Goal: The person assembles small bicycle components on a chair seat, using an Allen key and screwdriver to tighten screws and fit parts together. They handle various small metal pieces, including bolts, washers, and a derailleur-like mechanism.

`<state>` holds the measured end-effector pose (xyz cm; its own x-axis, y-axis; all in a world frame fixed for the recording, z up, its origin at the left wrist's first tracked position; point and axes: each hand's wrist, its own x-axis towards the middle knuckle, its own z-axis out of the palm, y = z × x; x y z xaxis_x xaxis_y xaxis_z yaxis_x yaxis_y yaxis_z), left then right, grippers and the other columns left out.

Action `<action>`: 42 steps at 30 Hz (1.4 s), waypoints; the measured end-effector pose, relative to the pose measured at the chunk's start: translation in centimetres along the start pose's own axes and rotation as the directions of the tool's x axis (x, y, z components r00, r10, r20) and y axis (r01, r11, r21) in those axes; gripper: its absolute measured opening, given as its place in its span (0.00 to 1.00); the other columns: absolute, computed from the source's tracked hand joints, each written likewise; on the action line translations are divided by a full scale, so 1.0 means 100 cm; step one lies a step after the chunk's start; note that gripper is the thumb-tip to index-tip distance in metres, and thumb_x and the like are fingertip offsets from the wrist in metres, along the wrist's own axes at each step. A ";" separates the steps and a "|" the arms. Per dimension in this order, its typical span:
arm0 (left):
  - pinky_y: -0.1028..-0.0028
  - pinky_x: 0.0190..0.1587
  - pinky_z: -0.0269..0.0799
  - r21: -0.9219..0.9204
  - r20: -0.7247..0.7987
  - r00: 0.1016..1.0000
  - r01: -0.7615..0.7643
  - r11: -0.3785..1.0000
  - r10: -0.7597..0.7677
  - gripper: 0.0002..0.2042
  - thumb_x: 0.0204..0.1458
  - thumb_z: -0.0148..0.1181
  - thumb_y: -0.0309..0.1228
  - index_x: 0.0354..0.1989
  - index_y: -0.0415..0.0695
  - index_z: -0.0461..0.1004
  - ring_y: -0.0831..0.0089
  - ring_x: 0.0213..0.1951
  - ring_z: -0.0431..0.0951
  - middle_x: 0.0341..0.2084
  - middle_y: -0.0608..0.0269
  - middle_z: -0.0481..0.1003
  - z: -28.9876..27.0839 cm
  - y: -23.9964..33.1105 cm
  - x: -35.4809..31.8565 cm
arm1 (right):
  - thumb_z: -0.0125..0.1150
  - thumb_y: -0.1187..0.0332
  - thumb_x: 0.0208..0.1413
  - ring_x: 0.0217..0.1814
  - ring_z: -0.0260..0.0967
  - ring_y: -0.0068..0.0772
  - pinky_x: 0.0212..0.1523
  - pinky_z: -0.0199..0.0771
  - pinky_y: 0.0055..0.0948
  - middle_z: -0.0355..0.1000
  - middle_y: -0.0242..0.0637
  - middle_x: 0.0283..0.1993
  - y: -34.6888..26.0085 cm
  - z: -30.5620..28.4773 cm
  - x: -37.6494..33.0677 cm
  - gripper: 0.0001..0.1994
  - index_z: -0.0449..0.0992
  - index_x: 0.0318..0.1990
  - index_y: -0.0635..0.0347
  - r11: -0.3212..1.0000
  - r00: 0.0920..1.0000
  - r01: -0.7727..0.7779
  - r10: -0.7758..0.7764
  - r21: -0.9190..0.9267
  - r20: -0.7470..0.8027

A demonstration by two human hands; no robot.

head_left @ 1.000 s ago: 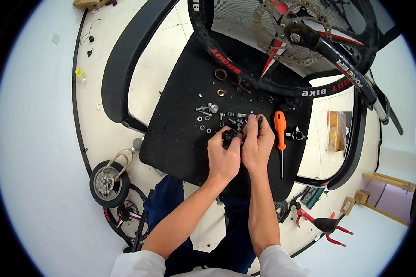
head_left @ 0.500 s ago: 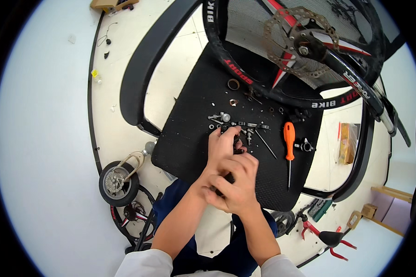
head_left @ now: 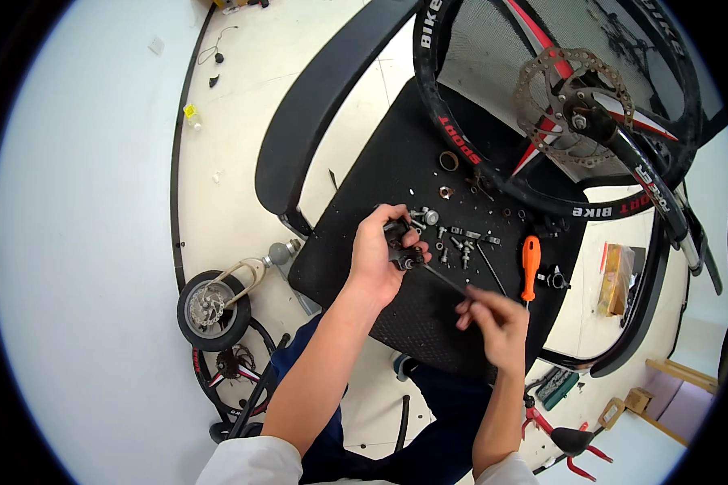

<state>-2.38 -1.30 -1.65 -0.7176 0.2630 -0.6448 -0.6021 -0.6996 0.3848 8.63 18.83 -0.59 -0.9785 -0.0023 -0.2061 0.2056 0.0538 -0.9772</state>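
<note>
The person's left hand (head_left: 374, 257) is curling its fingers closed around a small black part (head_left: 404, 259), holding it above the black chair seat (head_left: 421, 327); the right hand (head_left: 500, 325), slightly blurred, is pinching the near end of a thin dark rod (head_left: 445, 280), whose far end is pointing into the part. An orange-handled screwdriver (head_left: 530, 260) is lying to the right; small bolts (head_left: 465, 254) are lying just beyond the hands.

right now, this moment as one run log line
left hand: holds black part | right hand: holds thin rod, tip at black part | chair seat: orange screwdriver, loose bolts
</note>
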 end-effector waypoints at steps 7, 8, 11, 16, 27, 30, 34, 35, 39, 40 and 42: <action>0.67 0.32 0.74 0.008 -0.014 0.998 0.065 0.998 -0.065 0.10 0.56 0.54 0.41 0.30 0.49 0.70 0.69 0.23 0.72 0.15 0.69 0.66 0.004 -0.007 0.004 | 0.57 0.79 0.62 0.35 0.77 0.34 0.39 0.79 0.32 0.77 0.47 0.36 0.002 -0.008 0.022 0.08 0.78 0.45 0.76 0.938 0.999 0.027 -0.010 0.346 -0.051; 0.67 0.32 0.74 0.029 -0.018 0.997 0.072 0.997 -0.071 0.10 0.56 0.54 0.41 0.30 0.49 0.70 0.69 0.23 0.72 0.15 0.69 0.66 0.004 -0.007 0.004 | 0.56 0.79 0.62 0.35 0.77 0.35 0.40 0.79 0.32 0.77 0.47 0.36 0.001 -0.008 0.022 0.08 0.78 0.44 0.76 0.938 0.999 0.042 -0.034 0.344 -0.029; 0.69 0.30 0.72 0.120 -0.057 0.997 0.064 0.991 -0.058 0.10 0.56 0.54 0.41 0.30 0.48 0.69 0.70 0.22 0.71 0.15 0.68 0.66 0.009 -0.009 0.002 | 0.62 0.77 0.56 0.38 0.78 0.32 0.42 0.77 0.30 0.78 0.41 0.35 0.000 -0.005 0.028 0.09 0.80 0.44 0.69 0.988 0.993 0.117 -0.120 -0.104 -0.014; 0.70 0.27 0.71 0.249 -0.075 0.995 -0.039 0.968 0.060 0.10 0.56 0.54 0.39 0.30 0.46 0.68 0.71 0.20 0.71 0.16 0.66 0.67 0.011 -0.022 0.003 | 0.66 0.72 0.55 0.26 0.72 0.32 0.30 0.70 0.26 0.74 0.40 0.29 -0.015 0.045 0.029 0.08 0.77 0.41 0.65 0.923 0.991 0.090 -0.121 -0.375 -0.062; 0.72 0.27 0.71 0.362 -0.061 0.998 0.001 0.932 0.023 0.10 0.56 0.57 0.37 0.30 0.45 0.69 0.74 0.21 0.72 0.16 0.66 0.67 0.013 -0.013 -0.001 | 0.66 0.75 0.55 0.22 0.64 0.22 0.24 0.62 0.21 0.70 0.35 0.26 -0.006 0.037 0.023 0.06 0.74 0.36 0.64 0.912 0.933 0.246 -0.314 -0.328 -0.174; 0.74 0.26 0.71 0.530 0.024 0.992 -0.115 0.840 0.121 0.09 0.56 0.60 0.36 0.32 0.45 0.70 0.77 0.23 0.73 0.20 0.68 0.70 0.012 -0.016 -0.001 | 0.68 0.73 0.53 0.23 0.69 0.31 0.25 0.68 0.26 0.73 0.40 0.27 -0.007 0.022 0.025 0.06 0.76 0.34 0.65 0.816 0.969 0.056 -0.184 -0.575 -0.167; 0.69 0.34 0.71 0.680 0.135 0.972 -0.233 0.695 0.193 0.16 0.57 0.57 0.40 0.38 0.36 0.71 0.66 0.30 0.78 0.25 0.56 0.76 0.002 -0.031 0.006 | 0.70 0.74 0.49 0.32 0.73 0.41 0.34 0.74 0.30 0.76 0.43 0.35 -0.002 0.012 0.034 0.07 0.78 0.34 0.66 0.520 0.807 0.270 -0.582 -0.810 -0.104; 0.67 0.36 0.71 0.689 0.146 0.968 -0.249 0.681 0.206 0.18 0.58 0.55 0.41 0.41 0.34 0.71 0.61 0.32 0.79 0.28 0.51 0.77 -0.005 -0.038 0.009 | 0.70 0.75 0.50 0.34 0.74 0.39 0.37 0.74 0.29 0.76 0.43 0.39 0.003 0.016 0.034 0.07 0.78 0.35 0.66 0.643 0.834 0.233 -0.518 -0.730 -0.190; 0.67 0.46 0.71 0.847 0.368 0.917 -0.398 0.354 0.151 0.18 0.59 0.47 0.32 0.50 0.31 0.72 0.66 0.42 0.76 0.43 0.52 0.77 -0.002 -0.032 -0.005 | 0.66 0.76 0.52 0.33 0.70 0.22 0.32 0.71 0.20 0.74 0.35 0.40 0.001 0.044 0.039 0.20 0.76 0.55 0.63 0.975 0.955 0.105 -0.153 -0.195 -0.252; 0.65 0.47 0.70 0.844 0.447 0.880 -0.475 0.250 0.163 0.18 0.58 0.46 0.31 0.52 0.30 0.71 0.64 0.43 0.76 0.45 0.49 0.77 -0.005 -0.032 -0.005 | 0.66 0.76 0.53 0.33 0.70 0.22 0.32 0.71 0.19 0.75 0.36 0.41 -0.004 0.045 0.040 0.19 0.77 0.54 0.62 0.958 0.961 0.128 -0.184 -0.257 -0.205; 0.66 0.50 0.70 0.883 0.362 0.928 -0.371 0.286 0.086 0.21 0.57 0.44 0.28 0.56 0.30 0.71 0.61 0.47 0.77 0.49 0.43 0.77 -0.002 -0.020 -0.012 | 0.66 0.76 0.53 0.34 0.71 0.23 0.32 0.72 0.20 0.75 0.36 0.41 -0.008 0.045 0.041 0.18 0.78 0.53 0.63 0.954 0.978 0.102 -0.148 -0.282 -0.146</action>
<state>-0.30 -0.37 -1.78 -0.8445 0.4246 -0.3264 -0.2153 0.2890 0.9328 4.53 14.33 -0.87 -0.9895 0.1359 -0.0493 0.0925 0.3324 -0.9386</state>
